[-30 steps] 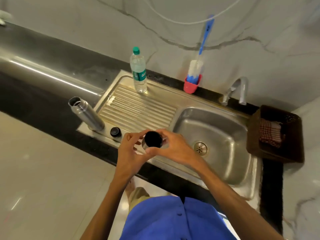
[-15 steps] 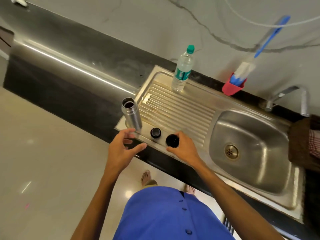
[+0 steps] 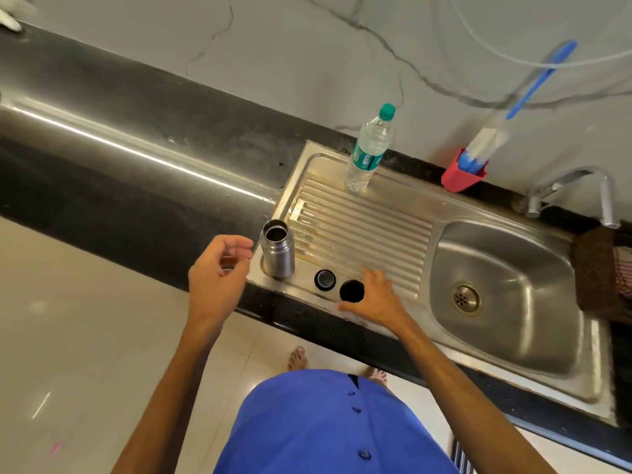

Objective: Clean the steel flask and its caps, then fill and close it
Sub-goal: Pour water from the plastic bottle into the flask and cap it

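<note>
Since half a second ago your right hand (image 3: 376,299) released the outer cap (image 3: 352,291), fingers spread; left hand (image 3: 219,268) loosely curled, empty, near steel flask (image 3: 277,249) | flask upright, open, draining-board (image 3: 362,230) corner; inner cap (image 3: 325,279) between | judged rigid, slick: grip mid-body | contents, wetness indiscernible

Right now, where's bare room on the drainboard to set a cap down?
Free: the ribbed middle of the drainboard, between the water bottle and the basin. Crowded: the front edge, with the flask, small cap, large cap and both hands.
</note>
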`<control>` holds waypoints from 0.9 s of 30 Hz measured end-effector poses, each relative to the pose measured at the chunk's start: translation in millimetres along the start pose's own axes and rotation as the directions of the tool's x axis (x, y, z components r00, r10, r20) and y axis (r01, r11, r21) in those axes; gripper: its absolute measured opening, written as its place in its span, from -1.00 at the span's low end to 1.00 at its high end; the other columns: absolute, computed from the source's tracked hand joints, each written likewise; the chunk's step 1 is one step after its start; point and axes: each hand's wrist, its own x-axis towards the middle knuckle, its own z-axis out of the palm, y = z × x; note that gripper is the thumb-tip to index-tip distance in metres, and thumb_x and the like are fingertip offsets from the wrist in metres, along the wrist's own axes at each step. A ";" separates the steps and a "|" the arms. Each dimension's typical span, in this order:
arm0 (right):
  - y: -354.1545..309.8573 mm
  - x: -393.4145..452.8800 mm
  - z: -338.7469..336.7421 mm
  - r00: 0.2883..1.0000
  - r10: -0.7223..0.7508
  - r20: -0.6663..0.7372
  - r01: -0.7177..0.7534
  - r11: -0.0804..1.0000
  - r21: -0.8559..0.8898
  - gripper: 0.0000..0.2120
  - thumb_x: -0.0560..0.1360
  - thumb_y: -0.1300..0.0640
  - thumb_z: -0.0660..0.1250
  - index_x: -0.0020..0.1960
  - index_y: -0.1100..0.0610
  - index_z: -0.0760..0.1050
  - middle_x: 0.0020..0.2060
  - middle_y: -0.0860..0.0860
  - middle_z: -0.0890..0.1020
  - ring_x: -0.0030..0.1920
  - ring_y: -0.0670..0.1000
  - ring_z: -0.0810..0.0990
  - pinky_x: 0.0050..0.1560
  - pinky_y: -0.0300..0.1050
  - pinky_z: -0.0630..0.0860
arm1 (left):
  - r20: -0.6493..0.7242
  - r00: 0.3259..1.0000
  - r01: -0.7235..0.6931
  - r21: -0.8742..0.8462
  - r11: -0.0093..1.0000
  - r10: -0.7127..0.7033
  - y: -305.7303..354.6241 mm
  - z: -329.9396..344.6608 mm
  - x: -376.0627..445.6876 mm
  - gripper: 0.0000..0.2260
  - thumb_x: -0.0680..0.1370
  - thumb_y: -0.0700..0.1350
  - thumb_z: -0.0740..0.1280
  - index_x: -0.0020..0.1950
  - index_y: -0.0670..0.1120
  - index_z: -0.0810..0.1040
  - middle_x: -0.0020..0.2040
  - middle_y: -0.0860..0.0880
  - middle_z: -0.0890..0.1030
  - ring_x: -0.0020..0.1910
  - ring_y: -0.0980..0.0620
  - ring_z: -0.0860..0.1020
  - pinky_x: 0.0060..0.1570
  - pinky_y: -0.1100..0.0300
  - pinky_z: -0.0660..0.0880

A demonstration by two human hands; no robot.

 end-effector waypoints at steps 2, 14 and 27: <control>-0.8 6.6 -26.7 0.999 -0.032 -0.019 0.033 0.997 0.074 0.01 0.43 -0.28 0.52 0.66 0.06 0.08 0.62 0.14 0.12 0.59 0.22 0.18 0.52 0.18 0.27 | -0.088 0.996 -0.022 -0.085 0.996 0.015 23.8 -8.8 16.0 -0.75 0.60 -0.30 0.37 0.09 0.05 0.64 -0.03 0.04 0.67 -0.02 0.12 0.63 0.07 0.15 0.58; -51.1 117.3 -169.6 0.878 0.005 -0.478 0.180 0.923 0.340 -0.02 0.36 -0.11 0.64 0.59 0.10 0.19 0.51 0.14 0.36 0.45 0.12 0.42 0.45 0.08 0.42 | 0.550 0.722 -0.606 0.210 0.767 0.420 171.1 32.5 172.5 -0.85 0.66 -0.17 0.38 0.23 -0.04 0.62 0.09 0.08 0.68 0.05 0.13 0.65 0.06 0.21 0.61; -74.6 189.6 -187.0 0.790 -0.058 -0.610 0.347 0.863 0.367 -0.21 0.33 0.09 0.67 0.40 0.12 0.29 0.18 0.01 0.59 0.10 -0.01 0.60 0.10 -0.22 0.58 | 0.921 0.252 -0.951 0.293 -0.101 0.299 215.6 188.4 284.6 -0.51 0.70 -0.17 0.34 0.62 -0.10 0.34 0.36 -0.19 0.61 0.20 -0.18 0.68 0.18 -0.01 0.63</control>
